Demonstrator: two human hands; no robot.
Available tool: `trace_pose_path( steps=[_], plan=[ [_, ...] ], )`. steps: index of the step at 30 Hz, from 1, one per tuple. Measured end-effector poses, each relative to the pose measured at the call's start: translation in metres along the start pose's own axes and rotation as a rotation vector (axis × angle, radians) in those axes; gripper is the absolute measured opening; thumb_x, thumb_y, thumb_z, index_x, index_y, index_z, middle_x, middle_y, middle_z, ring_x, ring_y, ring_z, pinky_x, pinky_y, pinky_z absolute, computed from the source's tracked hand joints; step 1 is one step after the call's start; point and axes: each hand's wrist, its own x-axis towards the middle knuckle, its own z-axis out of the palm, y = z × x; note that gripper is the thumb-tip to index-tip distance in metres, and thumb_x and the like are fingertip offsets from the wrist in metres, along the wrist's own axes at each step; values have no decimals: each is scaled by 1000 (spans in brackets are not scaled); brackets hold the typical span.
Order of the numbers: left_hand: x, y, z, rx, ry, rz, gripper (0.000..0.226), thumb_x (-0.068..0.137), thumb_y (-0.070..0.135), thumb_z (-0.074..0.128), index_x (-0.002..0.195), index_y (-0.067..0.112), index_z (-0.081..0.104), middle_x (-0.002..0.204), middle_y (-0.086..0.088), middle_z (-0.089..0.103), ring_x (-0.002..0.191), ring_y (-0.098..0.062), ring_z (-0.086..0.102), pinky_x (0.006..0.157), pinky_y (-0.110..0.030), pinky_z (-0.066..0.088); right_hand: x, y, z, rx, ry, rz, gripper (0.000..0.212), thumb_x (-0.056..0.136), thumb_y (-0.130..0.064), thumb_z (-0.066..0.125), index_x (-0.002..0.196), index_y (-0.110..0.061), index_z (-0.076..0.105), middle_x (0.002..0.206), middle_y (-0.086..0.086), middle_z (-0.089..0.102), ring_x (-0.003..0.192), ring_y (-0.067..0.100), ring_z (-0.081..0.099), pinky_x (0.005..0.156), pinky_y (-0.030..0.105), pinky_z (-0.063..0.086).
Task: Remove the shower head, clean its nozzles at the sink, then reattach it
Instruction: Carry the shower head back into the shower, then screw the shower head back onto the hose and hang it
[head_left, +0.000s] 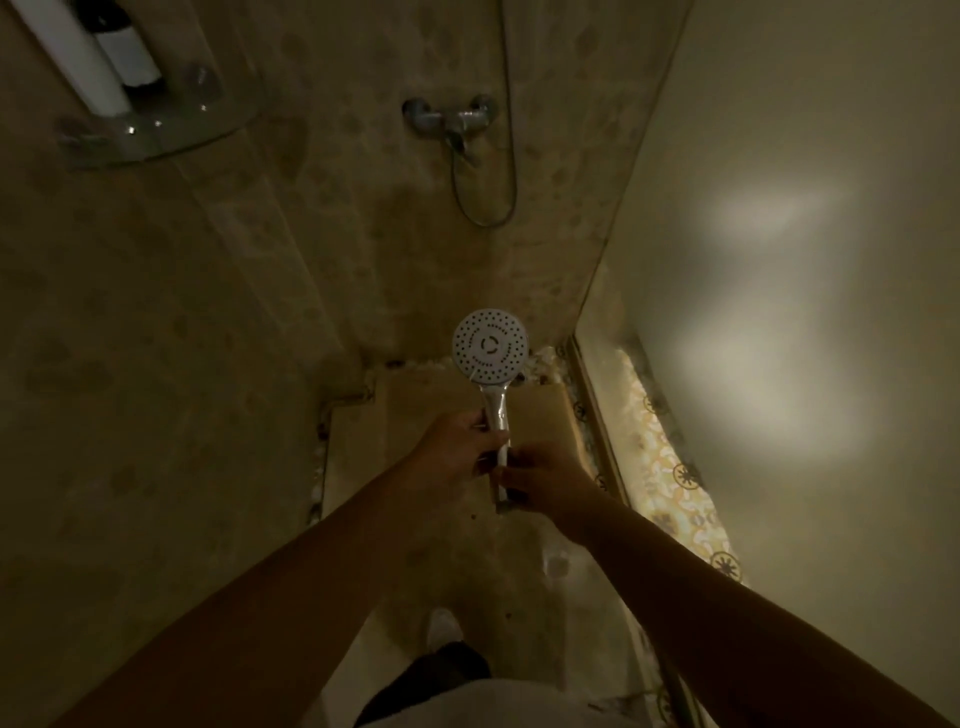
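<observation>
A round white shower head (490, 344) with a chrome handle is held upright in front of me, its nozzle face turned toward the camera. My left hand (457, 449) grips the upper part of the handle. My right hand (540, 480) closes around the handle's lower end, where the fitting is. I cannot tell whether the hose is joined there. A grey hose (511, 156) hangs in a loop below the chrome wall mixer (452, 120) on the far wall.
The dim shower stall has beige tiled walls. A glass corner shelf (156, 130) with bottles sits upper left. A frosted glass panel (805, 260) and its track (602, 431) bound the right side. My white shoe (444, 626) stands on the floor below.
</observation>
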Motion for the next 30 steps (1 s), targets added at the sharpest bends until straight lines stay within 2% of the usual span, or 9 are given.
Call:
trace_pose_path(
  steps=[3,6,9,12,17,20,22,25,30],
  plan=[
    [36,33,-25,27,4,11,20,92,6,61,112,9,64,103,-12,68,89,-21,67,73,-29,57,38,-36,5,15,-9,1,8,91,-6,63,92,-11,70,92,12,71,76,15,71,73,32,61],
    [65,60,-42,54,-3,43,14,92,5,61,102,13,65,100,-11,68,88,-22,67,73,-32,58,69,-64,10,24,0,-22,10,91,-4,61,94,-8,70,95,20,69,83,24,67,82,44,58],
    [94,85,-56,66,2,60,18,92,3,60,109,7,63,100,-11,66,89,-23,65,69,-31,55,101,-91,8,-2,4,-28,9,92,-6,61,96,-11,68,94,11,68,85,21,67,77,35,59],
    [126,112,-65,45,11,52,20,93,3,59,112,8,60,108,-15,64,98,-28,63,78,-35,56,137,-116,-1,-61,22,-33,8,92,-8,62,94,-14,68,94,9,69,90,25,69,85,40,59],
    [181,150,-72,63,33,41,33,95,3,57,127,3,56,114,-16,62,103,-29,60,81,-36,54,194,-149,-20,-46,-23,-65,18,92,-4,62,85,-19,69,85,3,71,72,11,71,67,26,60],
    [217,174,-73,60,61,57,32,94,4,58,126,2,56,111,-14,63,96,-24,63,69,-27,56,234,-171,-39,-61,-33,-81,17,91,-2,62,90,-16,69,90,9,71,82,21,70,79,39,61],
    [240,192,-72,28,90,66,30,94,4,58,124,3,58,108,-13,65,90,-20,65,63,-22,55,258,-188,-53,-72,-41,-95,17,90,-2,62,93,-16,70,91,10,71,83,23,69,79,39,60],
    [271,219,-66,7,145,84,29,92,4,61,121,4,61,102,-11,68,89,-21,67,67,-27,57,290,-215,-76,-138,-77,-118,15,90,-3,62,100,-10,70,92,13,71,81,22,69,78,38,59],
    [319,265,-59,-49,179,137,30,90,3,64,120,5,62,106,-12,69,95,-26,68,69,-32,57,342,-260,-112,-201,-108,-159,18,89,-4,65,107,-4,70,101,23,71,86,32,69,84,51,57]
  ],
)
